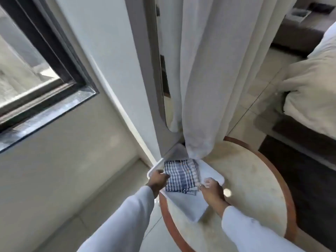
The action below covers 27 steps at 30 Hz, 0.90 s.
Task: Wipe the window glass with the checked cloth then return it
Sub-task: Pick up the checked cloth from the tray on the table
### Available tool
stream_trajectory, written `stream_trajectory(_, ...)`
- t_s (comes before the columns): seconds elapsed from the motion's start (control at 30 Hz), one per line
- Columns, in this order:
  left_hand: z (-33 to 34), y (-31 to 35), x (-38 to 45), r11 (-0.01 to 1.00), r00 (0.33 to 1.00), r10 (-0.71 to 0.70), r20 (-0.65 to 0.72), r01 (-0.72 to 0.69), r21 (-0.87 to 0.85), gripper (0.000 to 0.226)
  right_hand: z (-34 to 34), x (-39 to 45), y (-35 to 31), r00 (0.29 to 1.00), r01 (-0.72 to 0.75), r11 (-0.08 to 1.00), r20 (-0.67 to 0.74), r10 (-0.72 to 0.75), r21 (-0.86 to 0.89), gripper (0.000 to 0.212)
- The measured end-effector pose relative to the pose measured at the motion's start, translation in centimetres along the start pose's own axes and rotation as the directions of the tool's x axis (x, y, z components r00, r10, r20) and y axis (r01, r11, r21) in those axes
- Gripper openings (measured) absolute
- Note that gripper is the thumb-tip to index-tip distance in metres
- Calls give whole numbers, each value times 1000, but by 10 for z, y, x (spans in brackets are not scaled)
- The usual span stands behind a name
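Note:
A folded blue-and-white checked cloth (181,176) lies in a white tray (195,210) on a round table. My left hand (158,180) grips the cloth's left edge at the tray's left rim. My right hand (211,189) pinches the cloth's lower right corner. Both sleeves are pale. The window glass (21,70) with its dark frame (60,57) is at the upper left, well away from both hands.
The round table (254,188) has a pale marbled top and a reddish-brown rim. A white curtain (205,70) hangs down and touches the tray's far end. A bed (312,84) stands at the right. Pale wall and floor lie below the window.

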<state>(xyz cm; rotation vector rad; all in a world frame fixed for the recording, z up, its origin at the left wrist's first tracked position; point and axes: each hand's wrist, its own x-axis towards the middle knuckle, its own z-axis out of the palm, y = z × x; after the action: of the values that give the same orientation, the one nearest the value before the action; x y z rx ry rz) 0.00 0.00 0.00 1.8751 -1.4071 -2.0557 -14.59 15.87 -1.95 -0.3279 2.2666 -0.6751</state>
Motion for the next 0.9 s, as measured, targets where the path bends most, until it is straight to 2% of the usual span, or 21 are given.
stream_trajectory(0.1, 10, -6, 34, 991, 999, 24, -34, -20, 134, 11, 24, 29, -4, 1000, 4, 1000, 17, -3, -22, 45)
stream_trajectory(0.17, 15, -10, 49, 984, 999, -18, -43, 26, 178, 42, 39, 43, -11, 1000, 6, 998, 9, -5, -66, 47)
stream_trajectory(0.23, 18, -18, 60, 968, 997, -27, -75, 44, 249, 50, 53, 52, -11, 1000, -23, 996, -22, 21, -91, 53)
stream_trajectory(0.33, 22, -24, 75, 929, 988, 10, -154, 48, 368, 31, 69, 63, -8, 995, -49, 992, -88, 39, -113, 54)
stream_trajectory(0.37, 24, -25, 80, 929, 988, 12, -156, 46, 367, 23, 73, 66, -7, 994, -51, 992, -102, 40, -116, 48)
stream_trajectory(0.43, 28, -27, 86, 934, 991, 2, -137, 47, 355, 21, 75, 67, -9, 995, -46, 992, -92, 35, -118, 26)
stream_trajectory(0.5, 26, -28, 85, 944, 994, 30, -105, 7, 331, 32, 74, 63, -15, 995, -28, 999, -95, 24, -39, 24)
stream_trajectory(0.6, 7, -12, 62, 971, 989, 71, -133, -38, 235, 36, 69, 39, -47, 988, 44, 989, -152, -22, 144, 46)
stream_trajectory(0.67, -18, 9, 35, 979, 972, 158, -176, -131, 157, 41, 63, 14, -82, 992, 80, 953, -121, -46, 292, 43)
stream_trajectory(0.73, -52, 38, -5, 956, 907, 292, -304, -271, 109, 54, 51, -18, -125, 996, 89, 890, -14, -93, 448, 30)
stream_trajectory(0.77, -73, 55, -30, 927, 848, 370, -379, -367, 84, 59, 44, -40, -152, 989, 96, 848, 47, -141, 521, 22)
stream_trajectory(0.83, -117, 92, -88, 811, 720, 507, -474, -584, -21, 57, 29, -92, -211, 955, 122, 746, 126, -267, 654, 21)
stream_trajectory(0.9, -158, 133, -153, 672, 632, 588, -505, -729, -131, 45, 9, -154, -276, 889, 204, 660, 146, -435, 723, 26)
